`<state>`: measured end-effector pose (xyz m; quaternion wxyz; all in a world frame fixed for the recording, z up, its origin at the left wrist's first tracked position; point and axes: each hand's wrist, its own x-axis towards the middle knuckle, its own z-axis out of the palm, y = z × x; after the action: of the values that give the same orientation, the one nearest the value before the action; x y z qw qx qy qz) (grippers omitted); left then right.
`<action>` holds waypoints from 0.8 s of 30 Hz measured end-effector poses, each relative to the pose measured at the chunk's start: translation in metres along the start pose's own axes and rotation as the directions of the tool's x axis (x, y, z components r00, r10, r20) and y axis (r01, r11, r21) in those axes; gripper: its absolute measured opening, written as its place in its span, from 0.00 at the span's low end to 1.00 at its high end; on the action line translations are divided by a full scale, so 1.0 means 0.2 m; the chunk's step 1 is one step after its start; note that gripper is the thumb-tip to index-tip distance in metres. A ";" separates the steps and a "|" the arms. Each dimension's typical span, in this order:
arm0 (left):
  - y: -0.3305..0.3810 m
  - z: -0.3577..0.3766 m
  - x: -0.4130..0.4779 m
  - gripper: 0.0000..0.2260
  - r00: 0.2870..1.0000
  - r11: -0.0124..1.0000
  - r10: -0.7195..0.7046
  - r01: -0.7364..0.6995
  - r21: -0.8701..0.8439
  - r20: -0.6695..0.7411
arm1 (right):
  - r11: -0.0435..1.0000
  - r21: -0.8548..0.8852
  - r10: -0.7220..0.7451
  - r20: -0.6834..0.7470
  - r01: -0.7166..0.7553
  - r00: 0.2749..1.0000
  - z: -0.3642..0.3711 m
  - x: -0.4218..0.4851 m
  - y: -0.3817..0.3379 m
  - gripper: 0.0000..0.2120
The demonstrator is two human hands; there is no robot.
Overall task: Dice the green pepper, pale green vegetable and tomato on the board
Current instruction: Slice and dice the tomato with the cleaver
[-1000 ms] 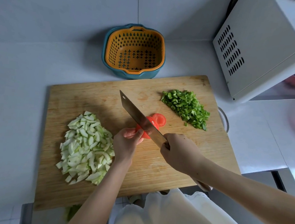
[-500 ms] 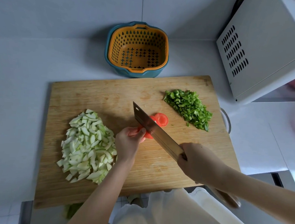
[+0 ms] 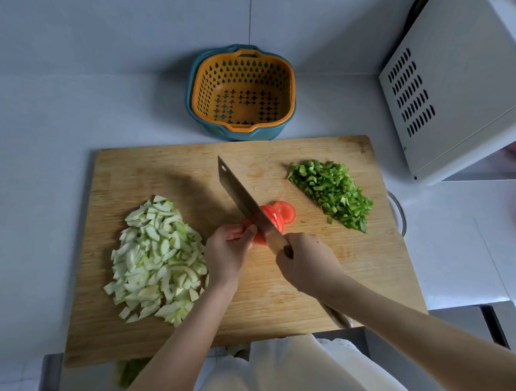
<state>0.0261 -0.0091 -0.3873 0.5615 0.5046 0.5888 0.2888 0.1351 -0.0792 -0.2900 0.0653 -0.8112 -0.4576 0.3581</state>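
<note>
Tomato (image 3: 276, 217), one, in left fingers (image 3: 249, 232); one cleaver (image 3: 238, 190) in clenched right fingers (image 3: 289, 254); two piles: pepper (image 3: 331, 192), pale vegetable (image 3: 159, 258).

No legible text (stamp (image 3: 361, 148) on board (image 3: 147, 171) blurred).

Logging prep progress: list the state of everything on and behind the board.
tomato: partly sliced, slices fanned right of the blade.
green pepper: diced, heaped on the board's far right.
pale green vegetable: cut up, heaped on the board's left.
knife: blade across the tomato.
left hand: holds the uncut tomato end.
right hand: grips the knife handle.
strainer basket: empty, nested in a teal bowl.
</note>
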 end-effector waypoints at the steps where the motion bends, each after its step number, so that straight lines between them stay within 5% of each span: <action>1: 0.00 0.00 -0.01 0.07 0.998 0.994 0.061 -0.062 0.093 0.006 | 1.000 0.018 -0.002 -0.014 0.003 1.000 -0.04 -0.03 0.01 0.08; 5: 0.00 0.04 0.00 0.23 0.928 0.851 0.347 -0.373 0.370 0.137 | 0.999 0.033 0.023 -0.080 -0.020 0.997 -0.18 -0.14 0.09 0.11; 8: -0.02 0.07 0.05 0.39 0.873 0.687 0.422 -0.483 0.543 0.244 | 0.998 0.024 0.063 -0.099 -0.061 0.993 -0.23 -0.15 0.16 0.12; 11: -0.01 0.09 0.08 0.38 0.843 0.629 0.445 -0.534 0.565 0.302 | 0.995 0.022 0.103 -0.071 -0.101 0.992 -0.23 -0.17 0.21 0.13; 24: 0.04 0.06 0.08 0.29 0.801 0.656 0.525 -0.597 0.462 0.288 | 0.998 0.062 0.031 -0.021 -0.029 0.999 -0.14 -0.19 0.22 0.12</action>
<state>0.0422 0.0049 -0.3880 0.3190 0.8138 0.4221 0.2404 0.1720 -0.1285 -0.2692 0.0898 -0.8194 -0.4335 0.3641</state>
